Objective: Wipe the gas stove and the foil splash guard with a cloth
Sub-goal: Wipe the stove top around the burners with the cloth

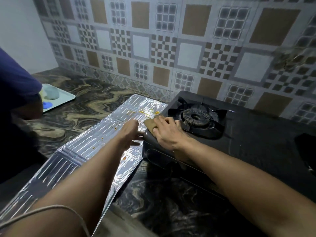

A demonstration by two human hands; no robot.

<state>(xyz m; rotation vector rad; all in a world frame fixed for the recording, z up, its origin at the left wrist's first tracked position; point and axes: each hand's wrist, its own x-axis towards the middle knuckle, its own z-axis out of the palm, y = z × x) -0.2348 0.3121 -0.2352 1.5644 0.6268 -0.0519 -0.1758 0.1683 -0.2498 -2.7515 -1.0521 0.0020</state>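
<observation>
While the right hand (166, 130) lay palm-down on the near left corner of the gas stove (239, 134), its fingers were gently bent over a tan folded cloth (150, 124) and pressed it flat against the stove's top edge. Part of the cloth stuck out beyond the fingertips toward the foil. Just left of that hand, the left hand (129, 132) reached forward with fingers fairly straight and held nothing; its fingertips rested on the foil splash guard (95, 141), close against the stove's left side. The two hands were near each other but apart.

One foil splash guard lay flat on the counter, running from beyond the left hand's fingertips back under the left forearm to the near edge of the view. Its long right edge met the stove's left wall beside the hands. Orange-brown specks dotted the ribbed foil ahead of and left of the left hand.

One burner (196, 117) with its pan support sat just beyond the right hand's knuckles; further right of that hand the stove's dark top was open.

Dark marbled countertop (82, 106) lay open left of the foil and under the right forearm. Well left of both hands sat one pale tray (66, 96), with another person's dark blue sleeve (15, 82) over it. A patterned tile wall (171, 48) stood beyond the fingertips.
</observation>
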